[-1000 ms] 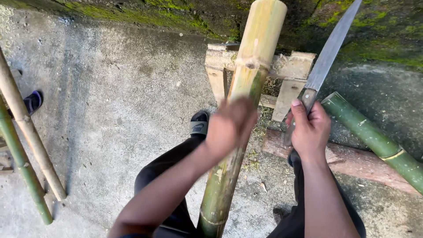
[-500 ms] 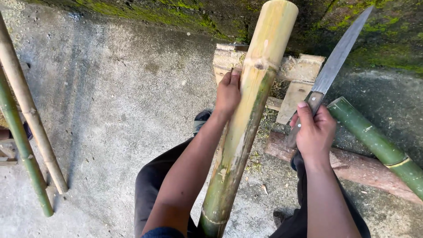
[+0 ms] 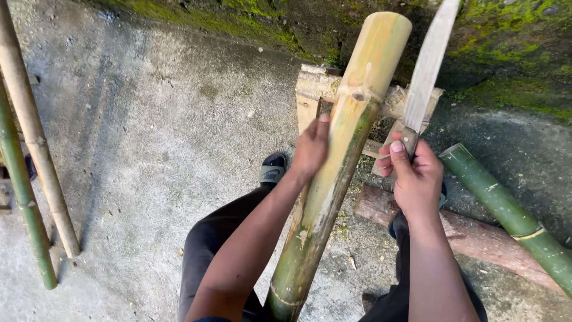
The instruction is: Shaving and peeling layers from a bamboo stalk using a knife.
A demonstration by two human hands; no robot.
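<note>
- Bamboo, yellow at the far end and green near the person, is the main thing here: a thick bamboo pole (image 3: 339,161) stands tilted in the middle of the scene, its near end down between the person's legs and its far end up toward the mossy wall (image 3: 506,53).
- The left hand (image 3: 311,149) lies against the left side of the pole, just below a knot, fingers flat along it and not closed around it; it seems to steady the pole.
- The right hand (image 3: 416,176) is closed tight on the handle of a long knife (image 3: 426,71), blade pointing up and away, to the right of the pole and not touching it.
- No fresh cut or split is visible at the top of the pole, so I judge that the cutting at this place is not yet begun.
- A pale scraped strip runs along the lower part, so maybe some skin was taken off already; I cannot tell for sure.
- A wooden block (image 3: 313,89) lies behind the pole, a green bamboo piece (image 3: 506,209) and a reddish log (image 3: 476,235) at the right, two thin poles (image 3: 30,149) at the far left on the concrete floor (image 3: 155,149).
</note>
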